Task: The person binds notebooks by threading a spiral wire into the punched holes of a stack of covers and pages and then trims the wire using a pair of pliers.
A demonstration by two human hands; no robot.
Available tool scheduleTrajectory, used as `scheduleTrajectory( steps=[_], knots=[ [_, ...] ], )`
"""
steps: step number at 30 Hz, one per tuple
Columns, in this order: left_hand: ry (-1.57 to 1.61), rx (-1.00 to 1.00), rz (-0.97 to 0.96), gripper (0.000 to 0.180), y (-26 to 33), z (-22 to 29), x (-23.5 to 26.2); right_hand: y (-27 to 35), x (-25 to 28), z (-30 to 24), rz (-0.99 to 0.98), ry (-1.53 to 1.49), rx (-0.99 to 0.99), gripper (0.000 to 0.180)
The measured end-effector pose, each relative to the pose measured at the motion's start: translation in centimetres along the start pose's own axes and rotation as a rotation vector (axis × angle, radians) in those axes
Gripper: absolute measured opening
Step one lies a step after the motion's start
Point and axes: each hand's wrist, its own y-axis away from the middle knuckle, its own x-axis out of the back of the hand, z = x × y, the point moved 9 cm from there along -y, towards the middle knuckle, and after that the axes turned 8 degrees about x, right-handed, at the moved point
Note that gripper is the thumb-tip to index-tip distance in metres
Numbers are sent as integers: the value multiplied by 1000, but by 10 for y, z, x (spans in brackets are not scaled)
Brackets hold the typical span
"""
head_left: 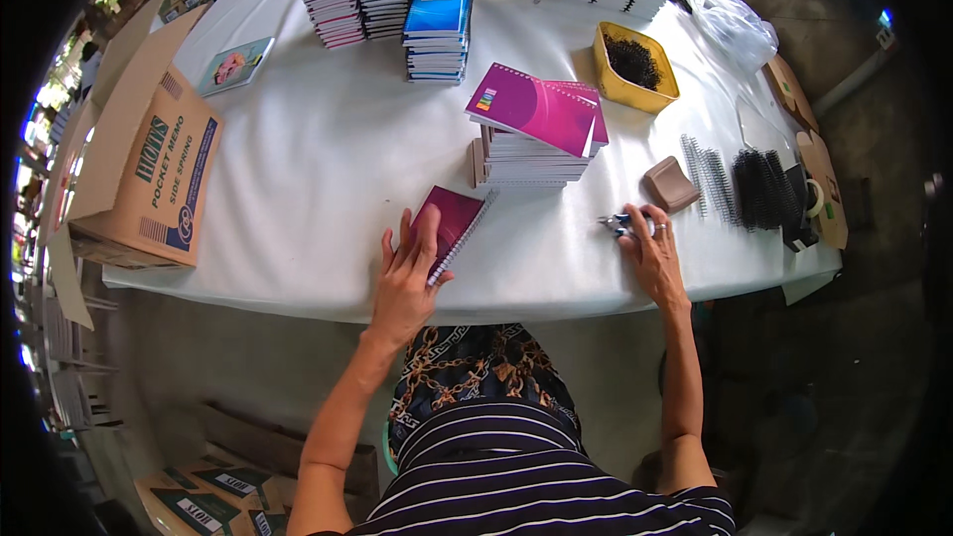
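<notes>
A small purple spiral notebook (453, 217) lies tilted on the white table near its front edge. My left hand (405, 273) grips it across its width, fingers on the cover and thumb by the wire spine. To the right, my right hand (653, 256) is closed round a small pair of pliers (621, 224), whose jaws point left. A brown block-shaped object (671, 185) sits just beyond that hand. Farther back stands a stack of spiral notebooks with purple and magenta covers (537, 111).
An open cardboard box (149, 169) stands at the left edge. Notebook stacks (437, 35) and a yellow tub of black wire pieces (604, 45) are at the back. Black spiral coils (762, 189), a tape roll (815, 199) and a clear plastic bag (730, 25) lie at the right.
</notes>
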Motion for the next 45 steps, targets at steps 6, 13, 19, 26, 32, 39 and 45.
scheduleTrajectory(
  steps=[6, 13, 19, 26, 32, 39, 45],
  knots=[
    [-224, 26, 35, 65, 4, 6, -9, -19, 1, -108, -51, -426, -94, 40],
    [-244, 57, 117, 64, 2, 20, 0, -35, 15, -211, -14, -324, 228, 45],
    [-136, 115, 86, 65, 4, 18, 6, -41, 24, -213, 20, -255, 252, 42],
    [-323, 29, 147, 62, 5, 26, 21, -46, -21, -203, -784, -972, -90, 35],
    [-579, 2, 261, 57, -14, -5, 57, -61, 0, -124, -415, -257, 141, 33],
    [-659, 188, -192, 85, -58, -112, 63, -105, 72, -128, 244, -118, 255, 34],
    [194, 120, -145, 98, -78, -53, 50, -136, 57, -119, 337, 73, 321, 42]
  ],
)
